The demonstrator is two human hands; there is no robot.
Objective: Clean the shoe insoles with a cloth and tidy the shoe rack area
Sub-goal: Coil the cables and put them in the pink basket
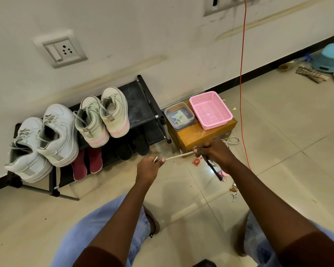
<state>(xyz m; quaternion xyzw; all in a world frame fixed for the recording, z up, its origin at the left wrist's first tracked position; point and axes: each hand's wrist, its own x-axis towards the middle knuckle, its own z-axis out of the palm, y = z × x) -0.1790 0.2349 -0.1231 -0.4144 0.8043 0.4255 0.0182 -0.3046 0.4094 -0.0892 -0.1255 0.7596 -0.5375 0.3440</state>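
Observation:
A cream shoelace is stretched taut between my two hands above the floor, in front of the shoe rack. My left hand pinches its tipped end. My right hand grips the other part, and the rest of the lace loops on the floor behind it. The black shoe rack stands against the wall. On its top shelf sit two white sneakers and two cream-and-pink sneakers. Two maroon insoles and dark insoles lie on the lower shelf.
A cardboard box right of the rack carries a clear lidded container and a pink basket. An orange cord hangs down the wall. Keys with a keychain and a dark strap lie on the tiles.

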